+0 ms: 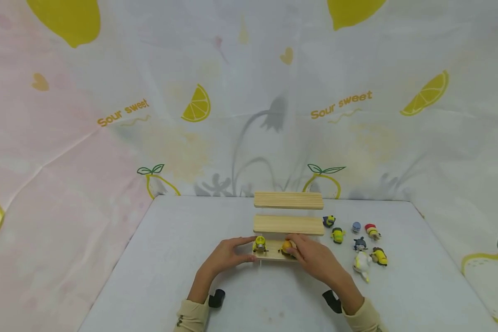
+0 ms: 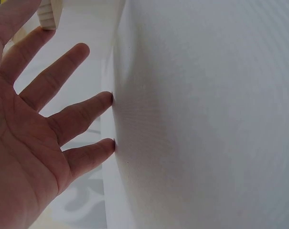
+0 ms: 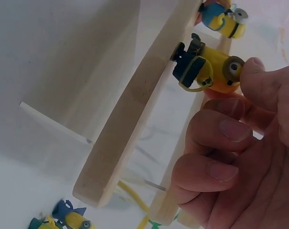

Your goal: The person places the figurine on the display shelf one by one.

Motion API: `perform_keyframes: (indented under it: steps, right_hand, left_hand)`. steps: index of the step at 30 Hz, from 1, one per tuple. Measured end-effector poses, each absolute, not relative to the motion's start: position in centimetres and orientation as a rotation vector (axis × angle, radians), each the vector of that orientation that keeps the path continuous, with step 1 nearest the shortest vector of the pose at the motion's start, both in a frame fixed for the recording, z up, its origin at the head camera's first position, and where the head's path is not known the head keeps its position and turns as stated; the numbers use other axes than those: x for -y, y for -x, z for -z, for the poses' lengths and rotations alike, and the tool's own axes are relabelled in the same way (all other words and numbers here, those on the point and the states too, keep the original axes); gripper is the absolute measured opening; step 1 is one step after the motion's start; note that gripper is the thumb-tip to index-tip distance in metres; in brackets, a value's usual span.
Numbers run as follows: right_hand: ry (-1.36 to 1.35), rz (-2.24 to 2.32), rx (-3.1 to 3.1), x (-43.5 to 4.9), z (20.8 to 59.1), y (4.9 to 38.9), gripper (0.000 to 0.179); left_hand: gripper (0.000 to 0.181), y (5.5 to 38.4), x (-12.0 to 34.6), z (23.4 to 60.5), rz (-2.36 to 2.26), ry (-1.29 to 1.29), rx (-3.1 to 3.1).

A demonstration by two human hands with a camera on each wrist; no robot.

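Yellow figurine (image 3: 220,71), white lemon-patterned backdrop (image 1: 249,83)

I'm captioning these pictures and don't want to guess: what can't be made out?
- Head view: right end of the lowest board, hidden by the right hand.
- Head view: details of the small blue item, too small.
- Left wrist view: thumb tip of the left hand, cut off by the top edge.
- Right wrist view: far side of the held figure, turned from the camera.

Beige sleeves (image 1: 192,315); rounded black wrist cameras (image 1: 217,299).
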State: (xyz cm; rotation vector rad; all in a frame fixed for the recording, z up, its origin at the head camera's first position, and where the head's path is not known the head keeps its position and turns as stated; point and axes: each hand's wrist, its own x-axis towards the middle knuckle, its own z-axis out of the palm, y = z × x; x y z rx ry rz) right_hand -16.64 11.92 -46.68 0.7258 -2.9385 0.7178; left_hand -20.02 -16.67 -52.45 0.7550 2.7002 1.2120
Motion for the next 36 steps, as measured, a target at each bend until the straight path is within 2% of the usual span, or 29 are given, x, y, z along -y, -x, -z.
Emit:
perform_keyframes:
  steps: [12,22,36]
  right_hand:
    - [-0.702,-0.744,2.920,-12.1,47.0,16.4,0.032]
    - [-0.816,-0.521,2.743,-12.2,48.0,16.4,0.029]
    - [-0.846,-0.385,2.630,-12.0,48.1,16.4,0.034]
  left_hand:
    - [0.065,20.1,16.7,52.6,-1.211,-0.747,-2.706]
    - [0.065,20.2,16.7,52.5,-1.193,-0.768,-2.719]
    - [0.065,20.2,16.7,52.7,-1.210,-0.759,-2.714]
